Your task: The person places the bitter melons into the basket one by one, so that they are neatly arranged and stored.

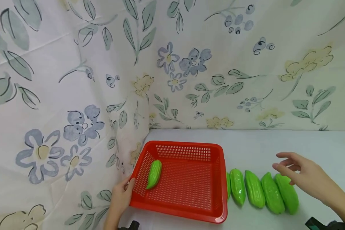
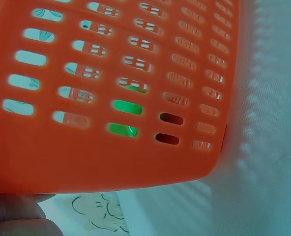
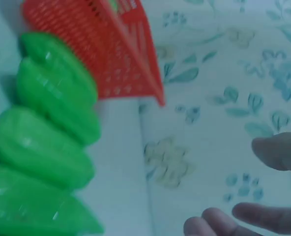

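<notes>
A red plastic basket (image 1: pixel 187 179) with slotted walls stands on the white table, one green bitter melon (image 1: pixel 154 174) lying inside by its left wall. My left hand (image 1: pixel 122 195) grips the basket's left rim near the front corner. In the left wrist view, the basket's slotted wall (image 2: pixel 101 157) fills most of the picture, and green shows through a few slots. My right hand (image 1: pixel 303 172) hovers over the right end of a row of bitter melons (image 1: pixel 254 188), fingers loosely bent and holding nothing. The right wrist view shows its thumb and fingers apart.
The row of several bitter melons (image 3: pixel 42 147) lies right of the basket, the leftmost partly hidden behind its wall. White cloth (image 1: pixel 247 64) with flowers and leaves hangs at the back and left. Dark wrist devices (image 1: pixel 319 223) show at the bottom edge.
</notes>
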The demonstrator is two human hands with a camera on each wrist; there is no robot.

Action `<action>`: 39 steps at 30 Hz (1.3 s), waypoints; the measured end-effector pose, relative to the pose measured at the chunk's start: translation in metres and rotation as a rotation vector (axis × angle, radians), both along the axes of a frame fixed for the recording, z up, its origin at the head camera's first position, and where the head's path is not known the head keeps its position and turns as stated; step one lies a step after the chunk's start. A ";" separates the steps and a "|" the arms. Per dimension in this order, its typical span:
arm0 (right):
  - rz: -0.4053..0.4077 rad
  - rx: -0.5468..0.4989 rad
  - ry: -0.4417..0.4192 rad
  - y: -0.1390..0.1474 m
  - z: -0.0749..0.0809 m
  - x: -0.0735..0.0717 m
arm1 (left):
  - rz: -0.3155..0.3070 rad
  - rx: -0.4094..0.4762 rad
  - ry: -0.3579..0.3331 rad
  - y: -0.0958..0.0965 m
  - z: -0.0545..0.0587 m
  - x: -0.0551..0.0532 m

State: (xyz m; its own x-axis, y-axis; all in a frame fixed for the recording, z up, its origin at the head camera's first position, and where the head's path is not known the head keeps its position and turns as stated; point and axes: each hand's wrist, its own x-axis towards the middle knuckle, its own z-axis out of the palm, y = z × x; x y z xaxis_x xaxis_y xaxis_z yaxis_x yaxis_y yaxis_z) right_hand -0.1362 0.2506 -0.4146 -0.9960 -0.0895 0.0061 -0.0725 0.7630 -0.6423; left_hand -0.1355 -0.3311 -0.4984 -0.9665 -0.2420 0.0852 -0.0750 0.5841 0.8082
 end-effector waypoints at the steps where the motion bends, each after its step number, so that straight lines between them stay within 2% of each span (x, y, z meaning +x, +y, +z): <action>1: -0.012 0.021 -0.007 0.007 -0.008 0.001 | -0.004 0.004 0.000 0.001 0.001 0.000; 5: -0.046 0.103 -0.080 0.032 -0.037 0.004 | -0.010 0.020 -0.006 0.003 0.002 -0.001; 8: -0.057 0.128 -0.179 0.049 -0.056 0.005 | -0.017 0.016 0.012 0.004 0.002 -0.001; 12: -0.057 0.102 -0.318 0.063 -0.078 0.010 | -0.015 0.019 0.023 0.005 0.001 -0.002; 16: -0.078 0.074 -0.409 0.068 -0.092 0.014 | -0.016 0.019 0.021 0.006 0.000 -0.001; 24: -0.100 0.014 -0.485 0.068 -0.100 0.013 | -0.011 -0.005 0.031 0.007 0.001 -0.002; 39: -0.073 -0.029 -0.470 0.058 -0.104 0.008 | 0.029 0.009 -0.024 0.003 0.001 0.001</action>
